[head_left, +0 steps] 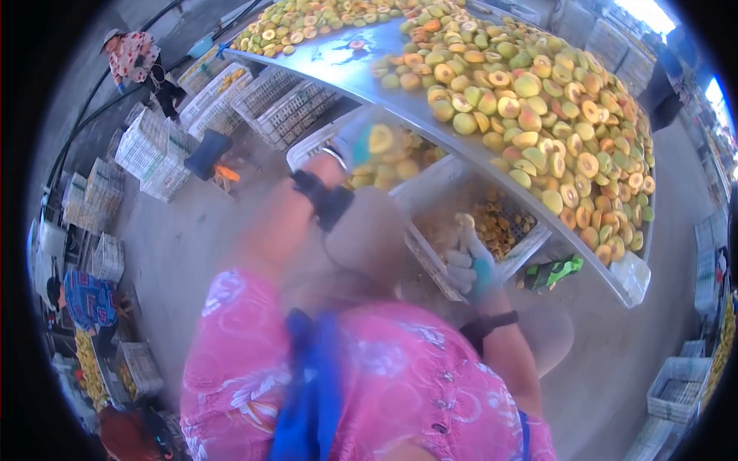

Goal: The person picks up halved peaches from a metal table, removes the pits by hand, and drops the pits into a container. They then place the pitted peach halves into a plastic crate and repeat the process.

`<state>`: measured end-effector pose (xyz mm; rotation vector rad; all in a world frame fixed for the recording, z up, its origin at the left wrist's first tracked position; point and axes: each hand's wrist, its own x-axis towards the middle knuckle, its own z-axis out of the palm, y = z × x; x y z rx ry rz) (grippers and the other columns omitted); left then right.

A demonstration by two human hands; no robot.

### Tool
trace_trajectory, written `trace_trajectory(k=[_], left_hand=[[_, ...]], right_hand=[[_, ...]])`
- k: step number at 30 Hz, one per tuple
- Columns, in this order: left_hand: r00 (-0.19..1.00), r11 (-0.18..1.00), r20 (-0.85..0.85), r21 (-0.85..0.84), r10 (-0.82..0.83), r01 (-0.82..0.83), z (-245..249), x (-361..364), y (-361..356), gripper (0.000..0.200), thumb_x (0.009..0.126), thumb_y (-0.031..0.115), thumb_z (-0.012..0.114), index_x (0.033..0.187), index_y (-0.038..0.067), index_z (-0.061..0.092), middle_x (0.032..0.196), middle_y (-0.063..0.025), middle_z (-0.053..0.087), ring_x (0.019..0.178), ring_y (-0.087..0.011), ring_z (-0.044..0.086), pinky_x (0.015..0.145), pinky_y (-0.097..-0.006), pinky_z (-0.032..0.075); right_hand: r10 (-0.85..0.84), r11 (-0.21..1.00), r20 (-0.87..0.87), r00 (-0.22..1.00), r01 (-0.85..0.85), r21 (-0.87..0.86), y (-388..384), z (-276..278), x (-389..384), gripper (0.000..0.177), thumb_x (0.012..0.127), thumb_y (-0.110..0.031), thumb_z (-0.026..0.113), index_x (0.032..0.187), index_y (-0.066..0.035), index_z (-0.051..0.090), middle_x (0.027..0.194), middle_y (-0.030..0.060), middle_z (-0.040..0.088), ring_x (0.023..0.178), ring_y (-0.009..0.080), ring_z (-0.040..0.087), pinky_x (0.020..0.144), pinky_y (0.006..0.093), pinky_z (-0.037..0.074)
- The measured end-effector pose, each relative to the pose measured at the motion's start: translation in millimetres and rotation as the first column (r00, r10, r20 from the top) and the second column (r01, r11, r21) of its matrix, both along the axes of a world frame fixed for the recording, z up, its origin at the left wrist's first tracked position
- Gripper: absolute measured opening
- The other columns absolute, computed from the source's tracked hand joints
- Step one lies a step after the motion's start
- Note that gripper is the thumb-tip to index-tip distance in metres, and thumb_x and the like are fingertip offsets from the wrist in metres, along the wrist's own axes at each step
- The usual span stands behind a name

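Observation:
My left hand [359, 146], in a teal glove and smeared by motion, is over a white crate of yellow fruit [384, 170] beside the table. A yellow fruit half [382, 138] shows at its fingers; whether they grip it is too blurred to tell. My right hand [463, 265], in a white and teal glove, is closed with the thumb up. At its tip is a small pale-brown piece [465, 221], possibly a pit. Below it, a second crate [432, 257] holds brownish pits or scraps [500, 224]. Halved, peach-like fruit [530, 115] is heaped on the metal table [338, 63].
A green and black bag [553, 271] lies on the floor under the table's corner. White crates [157, 154] are stacked at the left, near a dark stool [207, 154]. Other people [138, 61] are at the left and far right. More crates [676, 388] stand at the lower right.

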<state>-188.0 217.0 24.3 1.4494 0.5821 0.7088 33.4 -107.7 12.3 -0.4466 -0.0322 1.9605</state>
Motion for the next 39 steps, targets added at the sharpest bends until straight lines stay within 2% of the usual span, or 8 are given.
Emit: trace_trajectory(k=[4,6,12,25,29,31,32,39], left_hand=[[0.922,0.953,-0.34,0.292,0.184,-0.082,21.4,-47.5,6.0,0.054,0.094,0.042,0.058,0.128,0.001,0.051,0.132,-0.0214,0.052,0.124,-0.0315,0.052,0.101,-0.0368,0.046],[0.455,0.82,-0.775,0.552,0.438,0.151,23.4,-51.8,-33.6,0.073,0.087,0.048,0.063,0.144,0.01,0.038,0.149,-0.0249,0.032,0.141,-0.0358,0.029,0.114,-0.0413,0.03],[0.441,0.595,-0.715,0.698,0.543,0.399,-111.5,-25.9,-49.1,0.092,0.081,0.059,0.062,0.153,0.02,0.021,0.156,-0.0238,0.015,0.143,-0.053,0.009,0.114,-0.0638,0.009],[0.426,0.778,-0.747,0.612,0.51,0.142,-102.4,56.3,65.7,0.07,0.085,0.045,0.06,0.148,0.03,0.035,0.157,-0.0167,0.02,0.143,-0.0516,0.012,0.113,-0.0666,0.014],[0.454,0.691,-0.665,0.71,0.593,0.135,-142.0,85.8,113.4,0.063,0.088,0.043,0.057,0.143,0.016,0.044,0.153,-0.0173,0.029,0.142,-0.0428,0.025,0.113,-0.0584,0.024],[0.818,0.864,-0.352,0.396,0.455,-0.311,-238.2,121.3,183.5,0.058,0.088,0.041,0.058,0.137,0.011,0.049,0.143,-0.0167,0.046,0.134,-0.0308,0.042,0.109,-0.0412,0.036],[0.713,0.82,-0.465,0.502,0.525,-0.277,-268.4,137.2,207.9,0.051,0.089,0.039,0.057,0.133,0.013,0.053,0.132,-0.0155,0.056,0.124,-0.0238,0.052,0.1,-0.0281,0.042],[0.598,0.863,-0.748,0.474,0.289,0.176,-191.9,113.1,199.5,0.059,0.087,0.044,0.059,0.136,0.014,0.05,0.141,-0.0141,0.048,0.134,-0.0317,0.039,0.109,-0.0433,0.032]], right_hand=[[0.055,0.997,0.19,0.98,-0.044,-0.063,-0.9,-16.4,-0.9,0.031,0.101,-0.049,0.042,0.093,-0.021,0.051,0.058,-0.008,0.03,0.039,0.0033,0.026,0.033,0.0209,0.02],[0.079,0.986,0.383,0.92,-0.016,-0.165,-1.7,-13.5,-2.3,0.032,0.101,-0.05,0.043,0.098,-0.02,0.055,0.059,-0.0082,0.034,0.04,0.0063,0.027,0.036,0.024,0.021],[-0.02,0.938,0.689,0.724,0.252,-0.238,-1.3,-6.6,7.3,0.028,0.1,-0.044,0.049,0.089,-0.018,0.05,0.058,-0.0069,0.034,0.039,0.0062,0.028,0.035,0.0227,0.022],[-0.206,0.865,0.965,-0.162,0.431,0.257,76.7,22.4,62.4,0.033,0.103,-0.032,0.043,0.116,-0.002,0.051,0.071,-0.0016,0.044,0.057,0.0077,0.043,0.047,0.0229,0.037],[-0.184,0.852,0.982,-0.043,0.491,0.181,91.4,30.8,62.9,0.034,0.103,-0.032,0.044,0.12,-0.003,0.048,0.071,-0.0019,0.044,0.056,0.007,0.04,0.046,0.0225,0.033],[-0.176,0.862,0.981,-0.082,0.469,0.194,96.6,30.2,61.3,0.033,0.103,-0.033,0.044,0.119,-0.004,0.048,0.071,-0.002,0.044,0.056,0.0068,0.04,0.046,0.0228,0.033],[-0.178,0.843,0.98,-0.093,0.499,0.201,101.0,29.3,57.9,0.029,0.103,-0.032,0.045,0.114,-0.005,0.049,0.066,-0.0025,0.042,0.05,0.0065,0.038,0.042,0.0232,0.03],[-0.261,0.782,0.936,-0.236,0.516,0.349,82.3,-15.2,93.3,0.026,0.104,-0.035,0.043,0.103,-0.01,0.051,0.06,-0.0047,0.036,0.045,0.0047,0.033,0.038,0.0221,0.025]])
